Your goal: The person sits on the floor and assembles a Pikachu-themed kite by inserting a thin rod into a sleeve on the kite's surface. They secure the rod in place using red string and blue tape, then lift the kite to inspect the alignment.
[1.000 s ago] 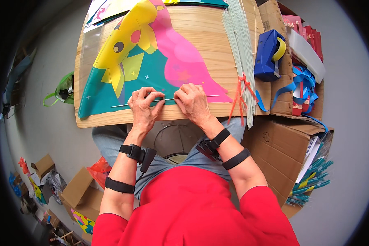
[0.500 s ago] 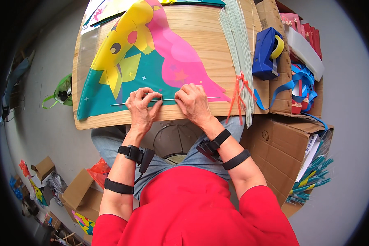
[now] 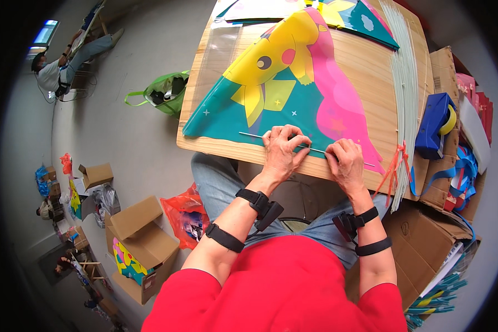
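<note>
A triangular kite sail (image 3: 288,99), printed in yellow, teal and pink with a cartoon figure, lies on the wooden table. Along its near edge runs a thin grey rod (image 3: 250,134). My left hand (image 3: 282,150) pinches the rod near its middle, thumb and fingers closed. Just to the right, my right hand (image 3: 346,164) grips it too, fingers bent over it. Both rod ends stick out past my hands. What my fingertips do under the knuckles is partly hidden.
On the table's right lies a bundle of pale thin rods (image 3: 405,99) tied with red ribbon. Beyond stand a blue tape dispenser (image 3: 432,126) and cardboard boxes (image 3: 426,252). More printed sails (image 3: 365,25) lie at the back. A green bag (image 3: 169,91) sits left; a person (image 3: 58,72) sits farther off.
The view has swung left, so the table and my hands appear farther right and tilted. Both hands keep their hold on the rod, which stays along the sail's near edge.
</note>
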The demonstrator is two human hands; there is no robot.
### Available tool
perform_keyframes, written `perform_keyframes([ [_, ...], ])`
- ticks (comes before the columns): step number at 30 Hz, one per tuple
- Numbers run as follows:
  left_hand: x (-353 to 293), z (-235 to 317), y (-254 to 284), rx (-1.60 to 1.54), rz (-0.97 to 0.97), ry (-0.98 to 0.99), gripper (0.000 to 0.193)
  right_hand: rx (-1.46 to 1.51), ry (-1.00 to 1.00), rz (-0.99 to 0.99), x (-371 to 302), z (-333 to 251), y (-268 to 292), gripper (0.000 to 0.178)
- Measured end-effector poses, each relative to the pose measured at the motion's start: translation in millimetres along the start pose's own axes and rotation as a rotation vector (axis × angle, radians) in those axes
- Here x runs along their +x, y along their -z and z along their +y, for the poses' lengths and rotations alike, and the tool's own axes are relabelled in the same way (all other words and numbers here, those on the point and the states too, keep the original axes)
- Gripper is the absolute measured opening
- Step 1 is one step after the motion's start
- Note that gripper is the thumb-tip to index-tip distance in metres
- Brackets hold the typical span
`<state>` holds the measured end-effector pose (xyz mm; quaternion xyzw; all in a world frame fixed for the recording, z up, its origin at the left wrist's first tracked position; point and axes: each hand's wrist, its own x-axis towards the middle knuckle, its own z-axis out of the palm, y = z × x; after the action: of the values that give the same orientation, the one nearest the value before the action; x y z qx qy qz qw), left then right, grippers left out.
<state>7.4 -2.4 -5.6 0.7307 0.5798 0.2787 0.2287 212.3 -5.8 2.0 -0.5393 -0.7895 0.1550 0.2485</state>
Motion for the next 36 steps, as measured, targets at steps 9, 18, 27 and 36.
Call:
perform_keyframes([
  [9,-1.5,-2.5,0.3,-0.006,0.005,0.003,0.020,0.025,-0.006,-0.021,1.1,-2.0,2.0,0.014],
  [18,2.0,1.1,3.3,0.022,-0.030,-0.012,0.020,0.008,-0.009,-0.014,1.8,3.0,-0.6,0.014],
  [27,-0.5,-1.1,3.0,0.042,-0.041,-0.037,0.028,0.031,-0.016,0.002,1.8,3.2,-1.1,0.014],
  [36,0.4,-1.2,7.8,0.026,-0.080,-0.045,0.035,0.022,-0.032,-0.013,0.9,0.7,0.1,0.012],
])
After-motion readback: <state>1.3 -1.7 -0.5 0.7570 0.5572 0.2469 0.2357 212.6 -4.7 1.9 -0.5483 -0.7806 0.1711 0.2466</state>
